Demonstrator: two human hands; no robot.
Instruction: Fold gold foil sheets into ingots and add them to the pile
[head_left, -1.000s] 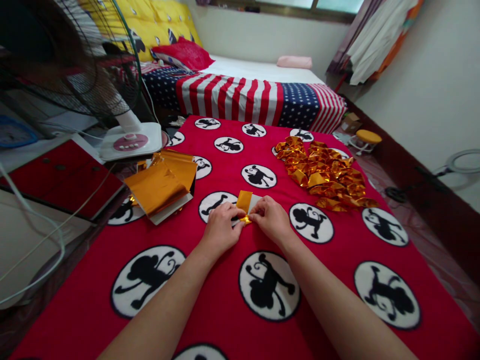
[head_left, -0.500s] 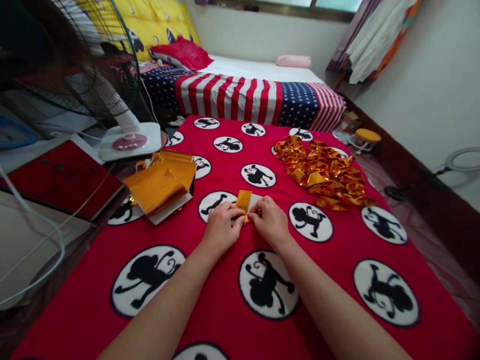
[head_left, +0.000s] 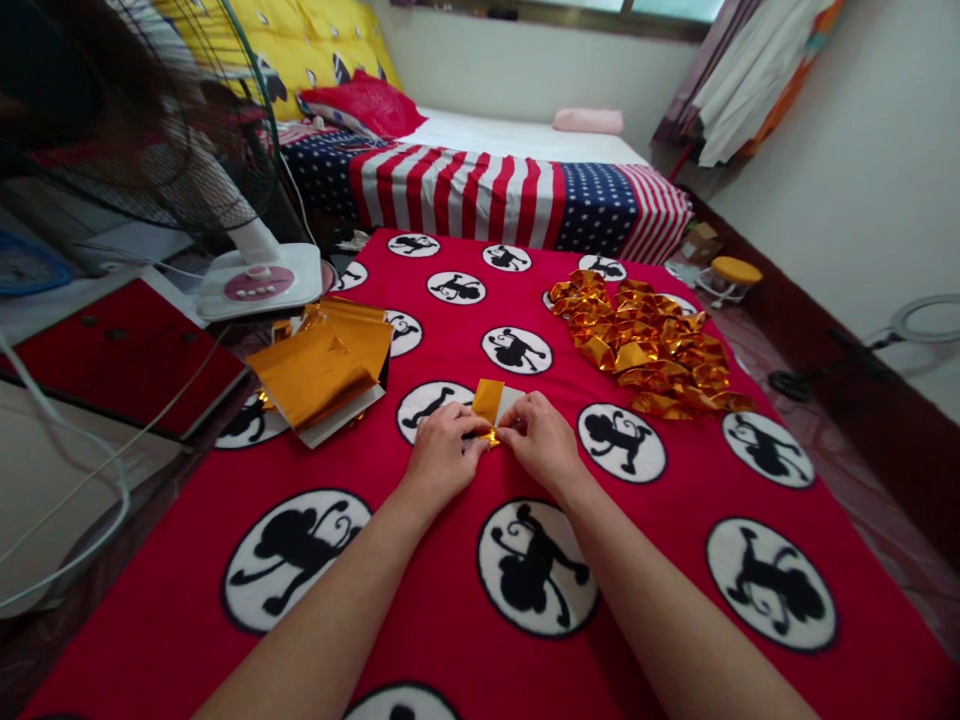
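A sheet of gold foil paper (head_left: 489,399), partly folded so that a pale backing shows at its right, lies between my hands on the red cloth (head_left: 420,620) with monkey prints. My left hand (head_left: 448,440) pinches its near left part. From the other side, my right hand (head_left: 538,437) grips the near right part, thumb and fingertips pressed together. The near edge between the fingertips is creased and shiny; fingers hide some of the folds. To the left is a loose stack of gold foil sheets (head_left: 315,375). A heap of folded gold foil pieces (head_left: 645,345) lies at the far right.
An electric fan (head_left: 259,280) stands on the left beside a red-topped cabinet (head_left: 120,340). Behind the cloth is a bed with a flag-pattern cover (head_left: 480,190). A yellow stool (head_left: 736,270) and a ring-shaped stand (head_left: 930,318) are on the right.
My fingertips have shifted very slightly at the near edge of the foil paper, where a little more shiny gold shows. Otherwise everything stays in place.
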